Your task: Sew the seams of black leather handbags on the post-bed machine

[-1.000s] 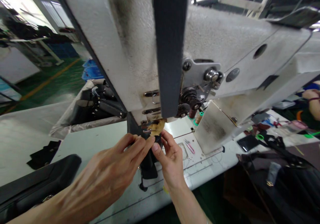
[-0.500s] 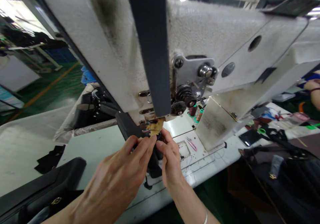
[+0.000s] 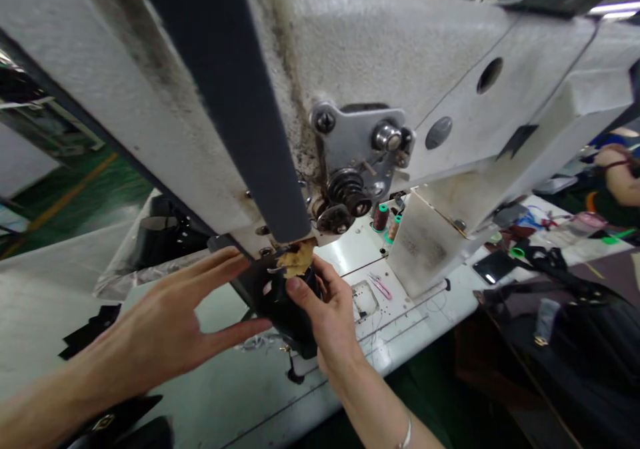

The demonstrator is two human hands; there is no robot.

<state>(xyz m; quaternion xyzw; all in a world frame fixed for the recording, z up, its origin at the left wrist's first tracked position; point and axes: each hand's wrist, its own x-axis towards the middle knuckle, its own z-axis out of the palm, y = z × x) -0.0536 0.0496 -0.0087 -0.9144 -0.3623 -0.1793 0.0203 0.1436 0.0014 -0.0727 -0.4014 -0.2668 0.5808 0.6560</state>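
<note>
At left, L hand [image 3: 165, 315] has its fingers spread w/ nothing held, thumb tip right by the black piece [image 3: 290, 312], touching or not can't tell. Mid-view, that piece sits under the head of the sewing machine [image 3: 400, 42], next to a tan scrap [image 3: 299, 258]; looks smooth, so prob. light, firm but bendy, maybe slippery. To its R, R hand [image 3: 330, 312] pinches the piece's R edge, thumb on top, prob. the best spot, w/ L edge OK for a 2nd hold.
</note>
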